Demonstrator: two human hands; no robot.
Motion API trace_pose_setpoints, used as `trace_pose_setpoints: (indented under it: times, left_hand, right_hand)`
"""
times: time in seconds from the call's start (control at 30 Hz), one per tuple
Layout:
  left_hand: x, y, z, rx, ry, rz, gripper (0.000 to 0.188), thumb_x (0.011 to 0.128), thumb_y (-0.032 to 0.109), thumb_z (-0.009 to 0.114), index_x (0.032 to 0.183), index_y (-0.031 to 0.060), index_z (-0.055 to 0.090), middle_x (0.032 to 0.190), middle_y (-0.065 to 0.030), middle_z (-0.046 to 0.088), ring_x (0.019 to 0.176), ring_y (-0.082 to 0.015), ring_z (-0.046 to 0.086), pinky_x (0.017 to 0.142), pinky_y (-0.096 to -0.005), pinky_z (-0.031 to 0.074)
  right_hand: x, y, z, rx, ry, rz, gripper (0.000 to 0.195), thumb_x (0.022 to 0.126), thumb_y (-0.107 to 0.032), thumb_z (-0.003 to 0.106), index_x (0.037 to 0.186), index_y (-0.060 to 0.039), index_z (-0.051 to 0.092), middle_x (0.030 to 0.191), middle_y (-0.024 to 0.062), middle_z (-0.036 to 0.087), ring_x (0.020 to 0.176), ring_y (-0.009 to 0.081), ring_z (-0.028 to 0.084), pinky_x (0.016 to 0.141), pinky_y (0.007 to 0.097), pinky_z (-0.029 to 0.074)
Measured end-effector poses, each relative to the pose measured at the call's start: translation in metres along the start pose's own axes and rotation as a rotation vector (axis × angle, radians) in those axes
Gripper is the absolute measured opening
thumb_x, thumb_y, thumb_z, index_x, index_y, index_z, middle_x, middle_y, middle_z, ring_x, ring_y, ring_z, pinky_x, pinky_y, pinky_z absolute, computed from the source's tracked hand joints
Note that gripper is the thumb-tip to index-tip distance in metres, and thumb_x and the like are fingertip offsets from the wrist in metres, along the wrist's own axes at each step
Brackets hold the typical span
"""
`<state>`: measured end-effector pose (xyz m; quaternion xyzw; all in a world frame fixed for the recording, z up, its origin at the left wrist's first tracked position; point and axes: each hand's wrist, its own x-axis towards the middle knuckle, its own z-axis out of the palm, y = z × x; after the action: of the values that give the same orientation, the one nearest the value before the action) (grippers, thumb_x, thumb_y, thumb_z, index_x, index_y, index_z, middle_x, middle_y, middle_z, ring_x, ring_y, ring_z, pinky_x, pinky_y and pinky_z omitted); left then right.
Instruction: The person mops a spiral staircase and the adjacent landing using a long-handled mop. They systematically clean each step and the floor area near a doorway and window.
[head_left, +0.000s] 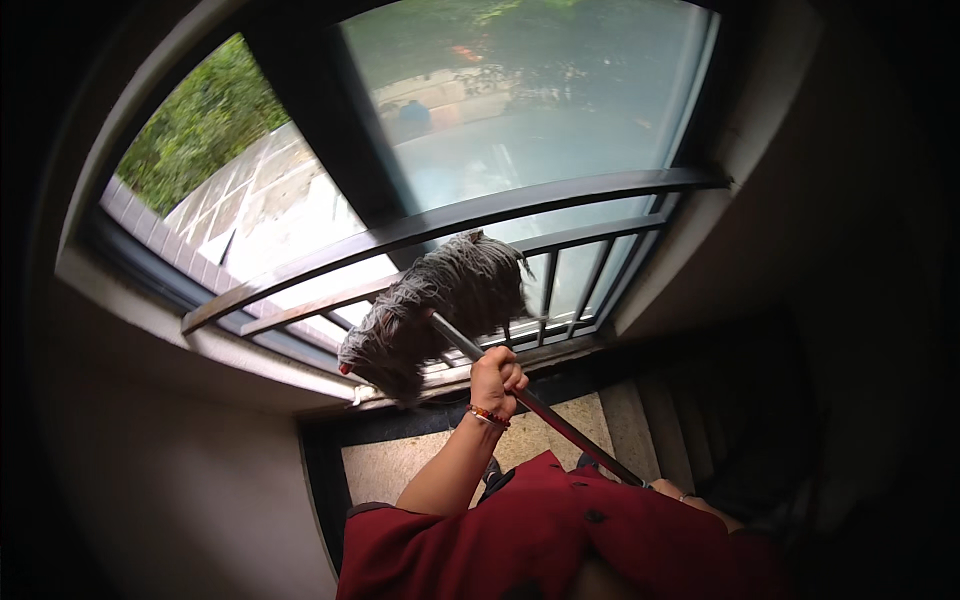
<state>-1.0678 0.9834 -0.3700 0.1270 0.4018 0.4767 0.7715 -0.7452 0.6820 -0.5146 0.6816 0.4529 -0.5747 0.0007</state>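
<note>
A string mop head (450, 300), grey and shaggy, is raised against the dark metal railing of the window. Its metal handle (570, 435) slopes down to the right across my front. Around the upper part of the handle, just below the mop head, my left hand (498, 375) is closed; a beaded bracelet circles that wrist. Near the handle's lower end, by the right side of my red shirt, is my right hand (667, 489), partly hidden, with the handle running into it.
The metal railing (555, 201) crosses the low window, whose glass pane (525, 112) has a dark frame. Its left part shows foliage and paving outside. Concrete stairs (649, 431) descend at the right of the tiled landing (397, 465). A plain wall (172, 465) stands at the left.
</note>
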Motion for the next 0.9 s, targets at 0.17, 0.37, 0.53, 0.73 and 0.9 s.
trace_pose_setpoints:
  times: [0.17, 0.37, 0.53, 0.73, 0.9]
  left_hand:
    - [-0.025, 0.031, -0.052, -0.146, 0.120, 0.083, 0.027, 0.080, 0.006, 0.053, 0.058, 0.0150, 0.039, 0.042, 0.0052, 0.023, 0.034, -0.0094, 0.023, 0.040, -0.0284, 0.027]
    - [-0.034, 0.100, -0.122, -0.200, 0.234, 0.205, 0.032, 0.077, 0.005, 0.053, 0.054, 0.0163, 0.033, 0.042, 0.0056, 0.022, 0.034, -0.0085, 0.024, 0.038, -0.0276, 0.026]
    - [-0.031, 0.176, -0.193, -0.234, 0.310, 0.282, 0.038, 0.077, 0.002, 0.053, 0.051, 0.0163, 0.029, 0.041, 0.0046, 0.023, 0.032, -0.0096, 0.023, 0.035, -0.0272, 0.025]
    - [-0.043, 0.240, -0.267, -0.198, 0.376, 0.339, 0.046, 0.079, 0.004, 0.052, 0.045, 0.0198, 0.024, 0.038, 0.0048, 0.022, 0.032, -0.0087, 0.023, 0.036, -0.0258, 0.024]
    - [-0.065, 0.222, -0.275, -0.233, 0.280, 0.325, 0.040, 0.080, 0.004, 0.050, 0.050, 0.0168, 0.028, 0.042, 0.0046, 0.021, 0.036, -0.0096, 0.023, 0.042, -0.0265, 0.029]
  right_hand:
    - [0.028, -0.045, -0.005, -0.171, -0.036, -0.118, 0.045, 0.078, -0.047, 0.066, 0.097, -0.0068, 0.067, 0.093, 0.0179, 0.069, 0.087, 0.0266, 0.067, 0.073, 0.0367, 0.049]
    - [0.061, -0.135, 0.005, -0.304, -0.141, -0.217, 0.042, 0.076, -0.046, 0.065, 0.094, -0.0086, 0.069, 0.091, 0.0188, 0.068, 0.086, 0.0310, 0.067, 0.074, 0.0375, 0.050]
    - [0.107, -0.226, 0.033, -0.569, -0.212, -0.372, 0.025, 0.069, -0.027, 0.065, 0.082, -0.0062, 0.068, 0.080, 0.0204, 0.067, 0.072, 0.0319, 0.065, 0.067, 0.0383, 0.051]
    - [0.150, -0.306, 0.071, -0.567, -0.259, -0.417, 0.016, 0.064, -0.014, 0.057, 0.074, -0.0049, 0.067, 0.070, 0.0221, 0.064, 0.062, 0.0373, 0.062, 0.055, 0.0429, 0.047]
    - [0.131, -0.298, 0.081, -0.533, -0.204, -0.406, 0.018, 0.065, -0.013, 0.059, 0.081, -0.0096, 0.063, 0.077, 0.0190, 0.065, 0.074, 0.0393, 0.061, 0.064, 0.0450, 0.048]
